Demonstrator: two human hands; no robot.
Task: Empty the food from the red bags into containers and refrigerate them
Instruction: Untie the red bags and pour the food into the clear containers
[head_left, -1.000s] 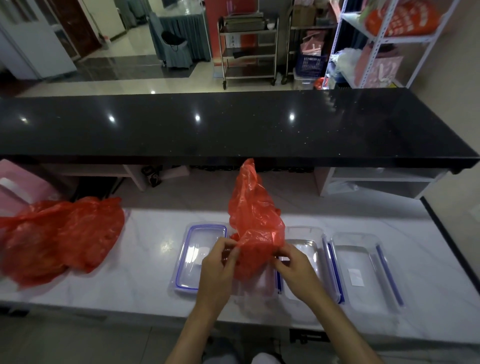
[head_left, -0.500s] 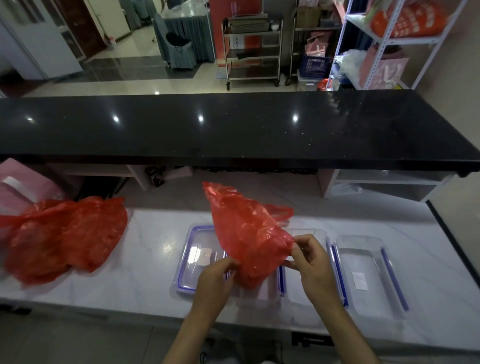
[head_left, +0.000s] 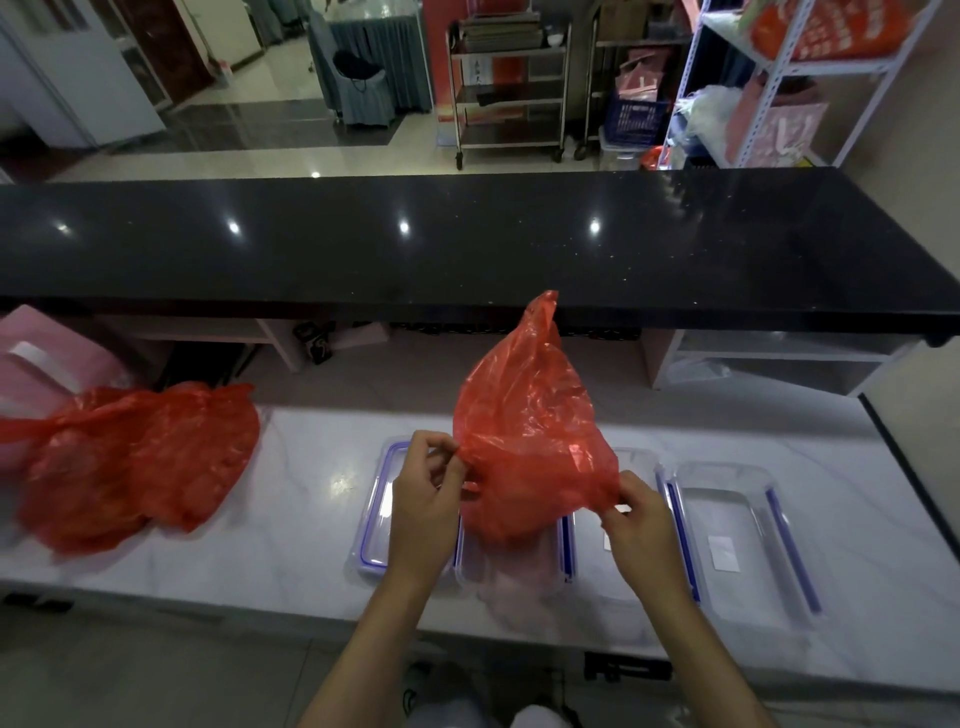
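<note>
Both hands are pinching a red bag (head_left: 524, 447) between them, left grip (head_left: 428, 486) at one edge, right grip (head_left: 641, 525) opposite. Crinkled, translucent, it is peaking upward over a container (head_left: 566, 551).

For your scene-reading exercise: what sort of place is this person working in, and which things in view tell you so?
Probably a service counter in a restaurant or banquet hall: a raised black counter over a marble worktop, steel trolleys behind, and a skirted table beyond.
</note>
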